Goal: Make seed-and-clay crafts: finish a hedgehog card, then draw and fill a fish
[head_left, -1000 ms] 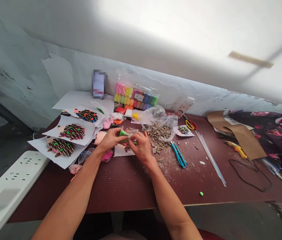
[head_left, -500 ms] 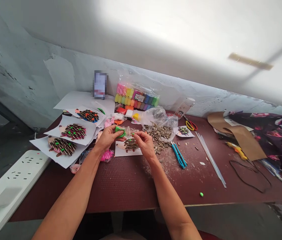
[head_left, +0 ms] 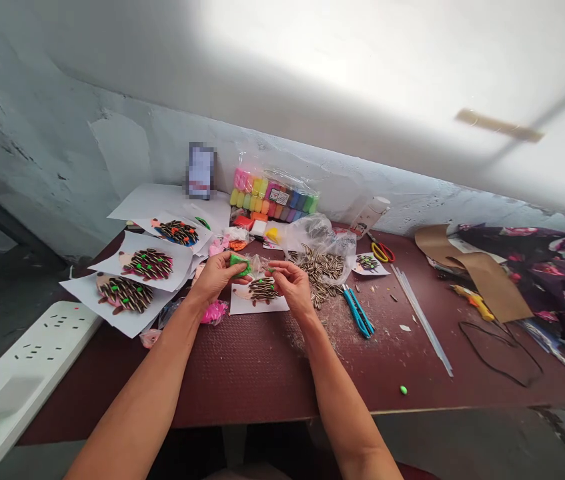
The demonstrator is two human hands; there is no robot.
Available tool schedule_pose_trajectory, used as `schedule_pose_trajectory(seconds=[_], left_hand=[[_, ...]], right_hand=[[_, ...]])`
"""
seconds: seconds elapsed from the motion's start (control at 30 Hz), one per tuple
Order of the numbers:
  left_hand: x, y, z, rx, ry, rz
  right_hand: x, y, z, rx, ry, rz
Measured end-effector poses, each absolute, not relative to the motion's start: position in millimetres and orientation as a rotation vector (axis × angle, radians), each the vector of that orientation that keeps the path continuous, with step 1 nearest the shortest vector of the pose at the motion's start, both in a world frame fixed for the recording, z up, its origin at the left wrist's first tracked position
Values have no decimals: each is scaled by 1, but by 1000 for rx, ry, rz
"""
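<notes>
My left hand (head_left: 218, 275) is closed on a packet of bright green modelling clay (head_left: 239, 263), whose clear wrapper (head_left: 259, 263) stretches toward the right. Opposite it, my right hand (head_left: 292, 281) pinches a tiny bit of green clay at the fingertips, now mostly hidden. Beneath both hands lies a white card with a hedgehog picture (head_left: 262, 289), its back covered in striped seeds with a few green dots. A heap of sunflower seeds (head_left: 319, 267) spills from a clear bag (head_left: 312, 233) beside my right hand.
Finished-looking hedgehog cards (head_left: 147, 263) overlap at left, near a white power strip (head_left: 27, 373). Coloured clay packs (head_left: 275, 197) lean on the wall. A blue box cutter (head_left: 358, 312), scissors (head_left: 383, 251), glue sticks (head_left: 422, 320), a yellow glue gun (head_left: 475, 301) and a green lump (head_left: 403, 390) lie rightward.
My right hand has shifted slightly right, and the green bit at its fingertips shows less. My left hand keeps hold of the clay packet, nearly still.
</notes>
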State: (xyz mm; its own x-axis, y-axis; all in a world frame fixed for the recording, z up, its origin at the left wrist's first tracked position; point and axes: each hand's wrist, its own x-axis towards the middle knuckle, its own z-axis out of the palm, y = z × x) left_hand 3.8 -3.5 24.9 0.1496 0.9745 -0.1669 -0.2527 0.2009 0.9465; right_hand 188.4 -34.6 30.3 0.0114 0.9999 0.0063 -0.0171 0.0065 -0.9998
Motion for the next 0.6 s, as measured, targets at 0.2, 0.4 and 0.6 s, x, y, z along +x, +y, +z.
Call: schedule_pose_trajectory(seconds=[0.2,0.4,0.6], left_hand=[[3,-2,23,952,1017,1086],[1,-1,22,944,1020,1097],[-1,1,20,953,1006,1089]], right_hand=[[192,-31,19,-1309,-1334,1033],[193,-28,18,-1302,-1300,1090],[196,-30,27,-1246,-1215,1181]])
